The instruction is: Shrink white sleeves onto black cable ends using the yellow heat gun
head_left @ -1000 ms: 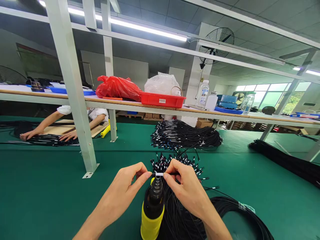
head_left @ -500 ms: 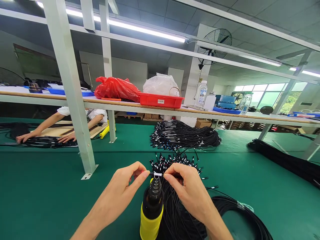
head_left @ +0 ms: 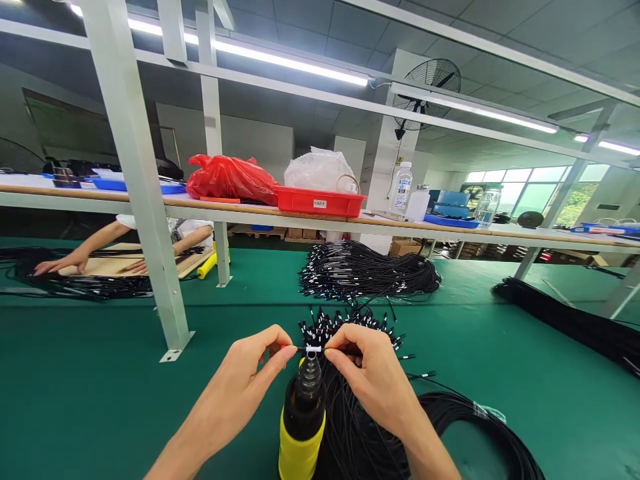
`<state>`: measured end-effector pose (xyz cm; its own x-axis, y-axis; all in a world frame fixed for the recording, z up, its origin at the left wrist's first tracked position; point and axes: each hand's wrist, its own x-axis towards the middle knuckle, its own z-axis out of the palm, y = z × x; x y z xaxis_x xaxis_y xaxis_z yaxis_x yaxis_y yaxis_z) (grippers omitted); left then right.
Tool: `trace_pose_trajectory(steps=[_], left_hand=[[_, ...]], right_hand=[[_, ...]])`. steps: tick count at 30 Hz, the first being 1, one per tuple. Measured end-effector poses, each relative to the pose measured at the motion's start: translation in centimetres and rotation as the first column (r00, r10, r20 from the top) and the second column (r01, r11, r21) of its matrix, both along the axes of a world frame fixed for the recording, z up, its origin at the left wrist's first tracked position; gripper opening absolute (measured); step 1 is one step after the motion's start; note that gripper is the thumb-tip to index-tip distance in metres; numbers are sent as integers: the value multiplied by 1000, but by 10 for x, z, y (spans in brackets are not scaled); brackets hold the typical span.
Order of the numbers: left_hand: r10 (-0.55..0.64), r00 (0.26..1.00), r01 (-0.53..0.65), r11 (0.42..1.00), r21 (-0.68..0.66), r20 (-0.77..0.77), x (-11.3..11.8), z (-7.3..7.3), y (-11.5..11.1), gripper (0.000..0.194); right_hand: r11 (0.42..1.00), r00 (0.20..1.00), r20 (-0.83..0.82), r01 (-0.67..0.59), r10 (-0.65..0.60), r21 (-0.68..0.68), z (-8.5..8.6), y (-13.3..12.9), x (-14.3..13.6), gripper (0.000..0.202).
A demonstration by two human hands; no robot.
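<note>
Between my two hands a thin black cable with a white sleeve (head_left: 313, 349) on it is stretched level. My left hand (head_left: 253, 373) pinches the cable left of the sleeve, thumb against forefinger. On the other side my right hand (head_left: 373, 373) pinches it close to the sleeve's right end. Just below the sleeve is the coiled metal nozzle of a yellow and black heat gun (head_left: 303, 427), which stands upright. Behind and under my right hand lies a bundle of black cables (head_left: 350, 413) with white-marked ends.
A second cable pile (head_left: 370, 270) lies farther back on the green table (head_left: 240, 427). A coiled cable (head_left: 480, 413) and a dark bundle (head_left: 565, 323) are at right. A shelf post (head_left: 160, 267) stands left; a co-worker's hands (head_left: 65, 263) handle cables beyond. The shelf holds a red tray (head_left: 320, 202).
My hands hold the sleeved cable over the nozzle almost as before. The whole view has shifted slightly. At far left, the co-worker's hands have moved a little over the cables and board.
</note>
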<state>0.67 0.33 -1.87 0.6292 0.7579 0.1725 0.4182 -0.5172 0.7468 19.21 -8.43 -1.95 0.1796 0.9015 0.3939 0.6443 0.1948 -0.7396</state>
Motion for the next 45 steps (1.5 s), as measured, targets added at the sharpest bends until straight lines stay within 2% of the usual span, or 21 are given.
trace_pose_trajectory(steps=[6,10,15,21,26,34,41,45], left_hand=[[16,1000,-16,1000,20,20,-2,2,-2,34],[16,1000,-16,1000,23,-5,-3,1,-1,43],[25,998,-24,999,30,-50,-4,-4,2,50],[18,1000,-18,1000,8,9,-2,-2,-1,40],[15,999,-17,999,42,47,-3,0,-3,32],[11,1000,-11,998,55,-2,-5,-6,-1,50],[12,998,-16,998,68,59,-5,-2,-3,33],[5,998,-9,998,64,58,-6,-3,-3,36]], right_hand=[[1000,999,41,18,-17,-8,0,-2,0,15],[1000,994,108,31,-31,-1,3,-5,1,19],[1000,994,106,18,-20,12,2,-4,0,19],[1000,1000,23,16,-16,26,-3,0,0,16],[999,1000,-3,16,-16,32,-3,0,-1,15],[999,991,131,23,-16,-46,-1,-7,0,24],[1000,1000,13,0,0,-7,-3,-2,-3,15],[1000,998,54,-13,14,-15,-3,-5,-1,16]])
